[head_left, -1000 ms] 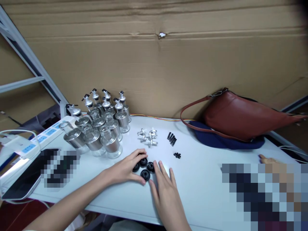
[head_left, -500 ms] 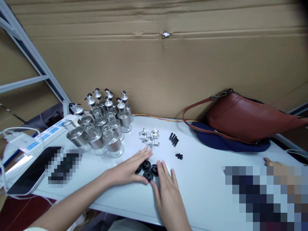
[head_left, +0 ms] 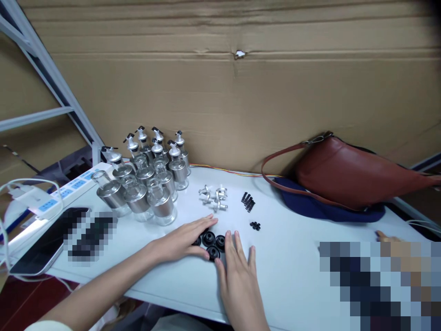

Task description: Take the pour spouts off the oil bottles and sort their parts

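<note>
Several round black stoppers point(head_left: 213, 253) lie close together on the white table point(head_left: 289, 276). My left hand point(head_left: 184, 239) rests flat at their left side, fingers stretched out and thumb along the front, partly covering one stopper. At their right side lies my right hand point(head_left: 239, 276), its fingers extended and its thumb touching or very near the front stopper. Beyond the hands sit several silver pourer spouts point(head_left: 214, 197). To the right of these are short black tubes point(head_left: 248, 201) and a small cluster of tiny black caps point(head_left: 255, 225).
Glass bottles with metal bands point(head_left: 161, 204) crowd the back left, several topped with pourers. A power strip point(head_left: 74, 186) and a phone point(head_left: 44, 243) lie at the left. A brown bag point(head_left: 347, 170) rests on a dark blue cap point(head_left: 327, 209) at the right. Cardboard point(head_left: 193, 101) stands behind.
My right hand's fingers are spread a little wider, and my left thumb has drawn slightly to the left. The stoppers stay nearly where they were. The camera view has shifted slightly.
</note>
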Available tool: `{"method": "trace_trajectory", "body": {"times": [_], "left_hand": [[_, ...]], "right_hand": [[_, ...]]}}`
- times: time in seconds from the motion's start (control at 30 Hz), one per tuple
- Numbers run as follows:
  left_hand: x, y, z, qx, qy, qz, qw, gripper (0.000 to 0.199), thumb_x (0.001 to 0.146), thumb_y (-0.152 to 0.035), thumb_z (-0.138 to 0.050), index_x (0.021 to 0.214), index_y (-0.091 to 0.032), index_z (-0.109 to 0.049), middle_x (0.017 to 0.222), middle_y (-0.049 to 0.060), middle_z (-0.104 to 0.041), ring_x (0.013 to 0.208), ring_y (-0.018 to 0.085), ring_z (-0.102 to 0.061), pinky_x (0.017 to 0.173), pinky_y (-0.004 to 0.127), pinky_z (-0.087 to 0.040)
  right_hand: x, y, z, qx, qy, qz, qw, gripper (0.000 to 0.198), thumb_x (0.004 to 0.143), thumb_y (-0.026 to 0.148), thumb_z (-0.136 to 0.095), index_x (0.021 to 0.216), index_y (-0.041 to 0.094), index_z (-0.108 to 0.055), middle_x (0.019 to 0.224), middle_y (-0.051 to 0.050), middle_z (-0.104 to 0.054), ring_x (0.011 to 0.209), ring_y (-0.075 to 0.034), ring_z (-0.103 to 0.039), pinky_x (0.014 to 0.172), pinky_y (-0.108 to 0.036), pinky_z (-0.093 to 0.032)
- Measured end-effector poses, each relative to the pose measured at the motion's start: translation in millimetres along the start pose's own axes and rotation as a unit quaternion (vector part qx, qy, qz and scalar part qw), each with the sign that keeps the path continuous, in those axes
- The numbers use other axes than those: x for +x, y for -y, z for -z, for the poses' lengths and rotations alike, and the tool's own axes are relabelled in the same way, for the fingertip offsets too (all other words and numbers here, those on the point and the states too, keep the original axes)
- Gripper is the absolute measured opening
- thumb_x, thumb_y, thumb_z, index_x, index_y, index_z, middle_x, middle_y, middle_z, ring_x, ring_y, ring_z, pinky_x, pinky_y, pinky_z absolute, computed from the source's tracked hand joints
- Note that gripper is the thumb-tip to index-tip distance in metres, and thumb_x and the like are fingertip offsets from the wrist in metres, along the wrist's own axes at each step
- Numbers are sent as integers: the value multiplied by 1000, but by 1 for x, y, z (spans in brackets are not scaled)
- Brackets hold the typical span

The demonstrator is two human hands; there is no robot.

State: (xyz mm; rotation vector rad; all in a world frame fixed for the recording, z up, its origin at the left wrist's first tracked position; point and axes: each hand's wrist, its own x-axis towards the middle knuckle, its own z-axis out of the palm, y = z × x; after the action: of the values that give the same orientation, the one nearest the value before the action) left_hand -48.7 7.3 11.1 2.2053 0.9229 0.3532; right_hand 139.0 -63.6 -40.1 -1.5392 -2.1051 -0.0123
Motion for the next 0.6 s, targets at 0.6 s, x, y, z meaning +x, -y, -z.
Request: {"method": "trace_trajectory", "body": {"times": [0.6], "left_hand": [[-92,-13,128,74,-744,-71,660,35,80,-26,-64,113,-25,-54,119,3,-59,113,23,-56,96,47,-45]], "right_hand": [[-4,9,32,319,-82,-215,919,55,91,41,-44,141,20,-34,147,-11,-39,133,-29,-40,105,-47,-38]]}}
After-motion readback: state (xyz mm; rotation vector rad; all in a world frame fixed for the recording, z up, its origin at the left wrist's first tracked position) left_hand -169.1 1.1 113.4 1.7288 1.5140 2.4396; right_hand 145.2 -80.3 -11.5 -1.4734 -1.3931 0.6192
